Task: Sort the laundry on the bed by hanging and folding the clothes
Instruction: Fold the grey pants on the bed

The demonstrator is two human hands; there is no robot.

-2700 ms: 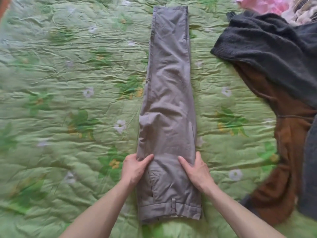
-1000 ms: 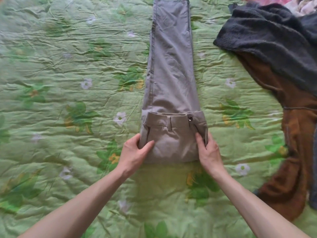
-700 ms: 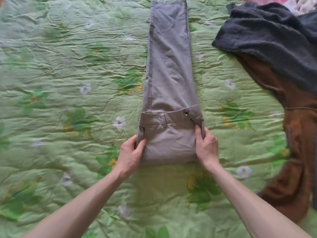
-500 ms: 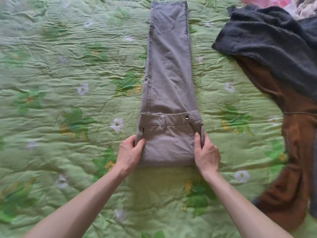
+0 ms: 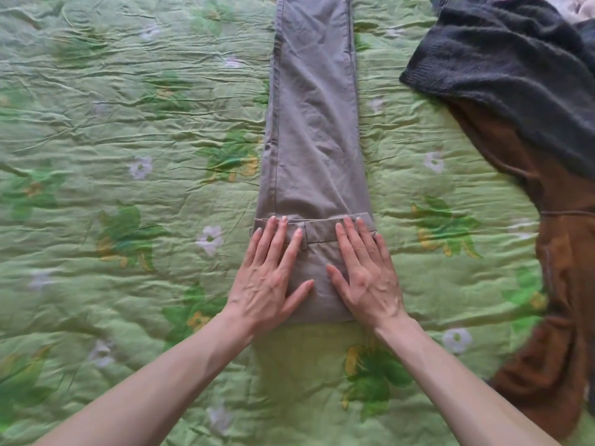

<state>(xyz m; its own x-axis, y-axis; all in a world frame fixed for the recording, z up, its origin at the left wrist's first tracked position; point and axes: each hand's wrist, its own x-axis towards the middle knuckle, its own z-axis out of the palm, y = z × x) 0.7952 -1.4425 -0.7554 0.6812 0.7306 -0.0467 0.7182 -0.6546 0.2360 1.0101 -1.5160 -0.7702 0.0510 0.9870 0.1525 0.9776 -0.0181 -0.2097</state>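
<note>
While both hands lie flat, the green bedspread (image 5: pixel 106 130) fills the left side, crinkled all over, with leaves and small white flowers printed on it.

Next comes the left hand (image 5: pixel 269 278). Its fingers are straight and spread, and it presses down on the folded end of the grey trousers (image 5: pixel 314 123). It grips nothing. Its fingertips reach the waistband (image 5: pixel 317 228), which lies across the trouser legs.

The trousers lie in the middle of the bed. They are folded long and thin, and the legs run away from the person to the top edge of the view. The waist end is folded up over the legs, so the near part is a double layer.

The right hand (image 5: pixel 365 273) lies beside the left one on the same folded part. It is flat too, fingers straight, pressing and not holding. The two thumbs point at each other and do not touch.

Far right, a dark grey knitted sweater (image 5: pixel 502 69) lies on top of a brown garment (image 5: pixel 560 284). Both are well apart from the trousers.
</note>
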